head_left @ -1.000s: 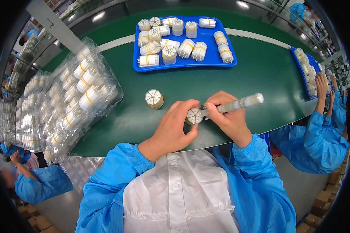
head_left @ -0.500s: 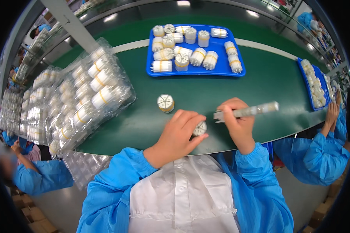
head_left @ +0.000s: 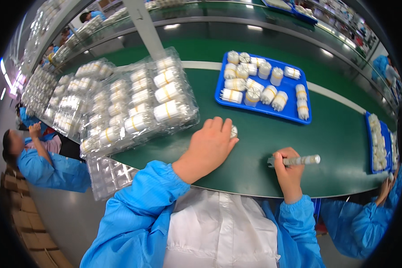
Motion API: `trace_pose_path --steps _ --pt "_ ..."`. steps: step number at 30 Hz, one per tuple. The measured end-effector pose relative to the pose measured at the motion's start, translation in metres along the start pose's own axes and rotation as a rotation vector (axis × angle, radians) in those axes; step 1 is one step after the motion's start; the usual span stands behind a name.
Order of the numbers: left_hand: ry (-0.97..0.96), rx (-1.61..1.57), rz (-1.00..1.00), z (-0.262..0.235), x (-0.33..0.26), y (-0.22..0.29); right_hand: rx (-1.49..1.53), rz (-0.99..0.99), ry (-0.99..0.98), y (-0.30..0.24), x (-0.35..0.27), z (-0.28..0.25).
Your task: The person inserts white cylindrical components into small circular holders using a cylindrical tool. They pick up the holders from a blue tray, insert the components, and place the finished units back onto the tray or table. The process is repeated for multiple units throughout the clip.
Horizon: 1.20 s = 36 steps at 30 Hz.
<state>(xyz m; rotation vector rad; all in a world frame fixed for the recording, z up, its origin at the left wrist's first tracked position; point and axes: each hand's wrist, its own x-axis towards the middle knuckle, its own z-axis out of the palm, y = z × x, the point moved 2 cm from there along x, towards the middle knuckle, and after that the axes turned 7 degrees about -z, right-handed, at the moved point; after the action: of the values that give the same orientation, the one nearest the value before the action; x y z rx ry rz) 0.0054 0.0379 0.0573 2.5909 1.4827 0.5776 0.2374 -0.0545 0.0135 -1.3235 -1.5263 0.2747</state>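
My left hand is over the green tabletop, its fingers curved around a short white cylinder; only part of the cylinder's segmented round end shows beside my thumb. The palm and back of the hand hide whatever else lies beneath. To the right and nearer my body, my right hand is closed around a slim tool with a translucent tubular handle and a grey, forked-looking tip pointing left. That tip is just above the table, apart from the cylinder.
A blue tray with several white, yellow-banded cylinders lies beyond my hands. Clear plastic blister packs filled with similar cylinders are stacked at left. Another blue tray sits far right, near a co-worker's hand. A metal post rises behind the packs.
The view has turned, shifting the scene rightward and down. My left hand has moved away from my right hand, farther across the table. The cylinder that stood alone is no longer separately visible.
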Motion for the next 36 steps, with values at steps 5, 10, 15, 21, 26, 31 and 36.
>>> trace_pose_path --steps 5,10,15,21,26,31,36 --pt "-0.010 -0.114 0.059 -0.021 0.009 0.001 0.004 0.015 -0.013 0.000 -0.004 -0.001" --pt "0.182 -0.178 -0.010 -0.093 0.056 -0.047 -0.015 -0.003 -0.038 -0.005 -0.002 0.001" --pt "0.255 0.287 -0.229 -0.138 0.125 -0.145 -0.057 -0.057 -0.049 -0.006 -0.001 0.002" --pt "0.034 0.724 -0.236 -0.110 0.171 -0.207 -0.102 -0.027 -0.042 -0.002 -0.002 0.003" --pt "0.071 0.569 -0.137 -0.115 0.189 -0.188 -0.125 -0.017 -0.041 -0.003 -0.003 0.002" --pt "-0.106 0.501 -0.200 -0.110 0.194 -0.203 -0.158 -0.032 -0.038 -0.002 -0.003 0.002" --pt "0.066 0.239 -0.009 -0.091 0.160 -0.232 -0.157 -0.022 -0.059 -0.004 -0.001 0.004"
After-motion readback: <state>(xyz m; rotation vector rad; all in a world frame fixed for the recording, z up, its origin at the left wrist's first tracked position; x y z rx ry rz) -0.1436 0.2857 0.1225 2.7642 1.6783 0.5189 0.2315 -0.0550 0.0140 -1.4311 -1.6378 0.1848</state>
